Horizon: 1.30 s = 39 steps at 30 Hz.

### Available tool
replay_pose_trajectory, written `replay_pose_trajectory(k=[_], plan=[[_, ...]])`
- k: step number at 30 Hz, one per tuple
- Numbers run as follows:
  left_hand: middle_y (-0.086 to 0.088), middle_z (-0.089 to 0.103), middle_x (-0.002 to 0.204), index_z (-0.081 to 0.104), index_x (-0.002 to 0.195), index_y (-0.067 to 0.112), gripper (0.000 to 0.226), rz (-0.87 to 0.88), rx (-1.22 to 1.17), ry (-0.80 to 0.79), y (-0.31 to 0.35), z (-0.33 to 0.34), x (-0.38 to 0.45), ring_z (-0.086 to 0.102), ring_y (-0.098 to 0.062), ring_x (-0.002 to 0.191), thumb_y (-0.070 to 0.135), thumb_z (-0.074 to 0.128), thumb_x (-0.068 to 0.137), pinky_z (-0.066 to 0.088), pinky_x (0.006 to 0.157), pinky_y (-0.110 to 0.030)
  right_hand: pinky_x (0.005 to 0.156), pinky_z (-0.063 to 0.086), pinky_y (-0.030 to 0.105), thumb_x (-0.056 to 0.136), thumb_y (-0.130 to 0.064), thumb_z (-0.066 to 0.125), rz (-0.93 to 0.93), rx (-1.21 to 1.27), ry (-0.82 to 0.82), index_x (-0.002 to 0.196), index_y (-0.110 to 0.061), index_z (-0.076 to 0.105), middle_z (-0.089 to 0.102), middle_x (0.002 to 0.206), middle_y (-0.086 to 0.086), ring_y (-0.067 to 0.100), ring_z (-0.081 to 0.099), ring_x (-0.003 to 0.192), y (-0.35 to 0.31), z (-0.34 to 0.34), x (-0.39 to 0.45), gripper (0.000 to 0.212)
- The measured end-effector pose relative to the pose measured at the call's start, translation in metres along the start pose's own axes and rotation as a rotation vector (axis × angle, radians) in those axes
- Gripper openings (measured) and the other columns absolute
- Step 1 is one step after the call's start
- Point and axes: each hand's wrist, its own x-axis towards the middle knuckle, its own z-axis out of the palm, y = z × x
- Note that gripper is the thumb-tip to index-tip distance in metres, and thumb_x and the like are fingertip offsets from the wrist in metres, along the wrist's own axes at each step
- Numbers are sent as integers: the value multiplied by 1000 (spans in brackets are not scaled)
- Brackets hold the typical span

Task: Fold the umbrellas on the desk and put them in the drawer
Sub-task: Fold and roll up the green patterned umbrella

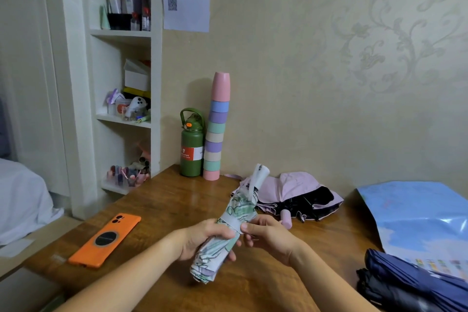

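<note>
A rolled white umbrella with a green leaf print [238,210] is held tilted above the wooden desk [162,200], its white handle pointing up and away. My left hand [205,239] grips its lower body. My right hand [268,235] pinches the white strap that wraps round its middle. Behind it a pink umbrella with a black lining [296,195] lies loosely collapsed on the desk. A dark blue umbrella [415,283] lies at the desk's right front corner, partly cut off by the frame. No drawer is in view.
An orange phone [106,240] lies face down at the desk's left. A green bottle [191,149] and a tall stack of pastel cups [216,131] stand by the wall. A blue plastic bag [420,218] covers the right side. White shelves [124,119] stand left.
</note>
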Motion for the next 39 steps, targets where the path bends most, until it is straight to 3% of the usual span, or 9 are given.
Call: replay_pose_trajectory(k=[5, 9, 12, 17, 23, 28, 32, 36, 39], plan=[[11, 67, 117, 50, 126, 29, 71, 216, 585, 543, 9, 22, 15, 67, -7, 103, 41, 88, 68, 57, 88, -28, 74, 49, 29, 96, -17, 70, 118, -44, 209, 92, -10, 72, 64, 76, 2, 13, 54, 66, -4, 8, 6, 9], [-5, 51, 139, 30, 144, 18, 95, 96, 854, 668, -4, 29, 30, 54, -25, 124, 47, 80, 68, 52, 96, -37, 74, 53, 32, 95, -18, 72, 201, -59, 271, 91, -8, 72, 64, 69, 2, 14, 55, 59, -8, 9, 9, 10], [-10, 32, 161, 3, 163, 10, 103, 79, 785, 716, -7, 34, 33, 41, -28, 143, 34, 71, 89, 39, 106, -26, 74, 56, 30, 92, -25, 76, 167, -54, 264, 93, -5, 73, 68, 78, 7, 14, 61, 64, -7, 8, 9, 20], [4, 57, 127, 41, 134, 22, 56, 154, 614, 682, -4, 29, 36, 57, -11, 110, 26, 72, 87, 51, 92, -28, 74, 55, 34, 83, -27, 84, 45, 3, 329, 81, -6, 66, 69, 73, 14, 17, 64, 64, -6, 5, 9, 28], [-1, 59, 133, 43, 138, 20, 63, 141, 481, 633, -3, 31, 36, 58, -14, 116, 25, 74, 83, 51, 103, -38, 78, 60, 41, 80, -13, 85, 66, 112, 403, 85, -4, 59, 70, 73, 19, 22, 68, 65, -8, 7, 4, 28], [-6, 20, 169, -5, 164, 11, 105, 110, 478, 645, -3, 42, 40, 25, -27, 154, 29, 70, 93, 27, 121, -36, 68, 60, 31, 81, -13, 85, 111, 106, 456, 92, -2, 63, 72, 75, 15, 17, 69, 64, -9, 8, 2, 27], [-5, 18, 169, -9, 164, 14, 108, 102, 390, 670, -2, 51, 40, 26, -27, 153, 27, 70, 92, 30, 122, -41, 65, 56, 29, 78, -21, 88, 179, 88, 444, 81, -7, 71, 71, 75, 13, 13, 62, 56, -13, 8, 0, 23], [-7, 54, 149, 18, 159, 25, 114, 107, 190, 654, -10, 40, 48, 58, -28, 128, 32, 76, 62, 50, 106, -47, 59, 48, 30, 78, -27, 88, 124, 31, 438, 66, -11, 68, 69, 73, 16, 14, 54, 51, -14, 8, -1, 28], [-11, 69, 116, 41, 140, 16, 79, 114, 100, 631, -5, 49, 41, 69, -26, 103, 11, 71, 68, 57, 82, -35, 62, 49, 33, 80, -25, 86, 102, 43, 415, 65, -11, 71, 66, 69, 14, 15, 57, 53, -15, 8, -4, 25]])
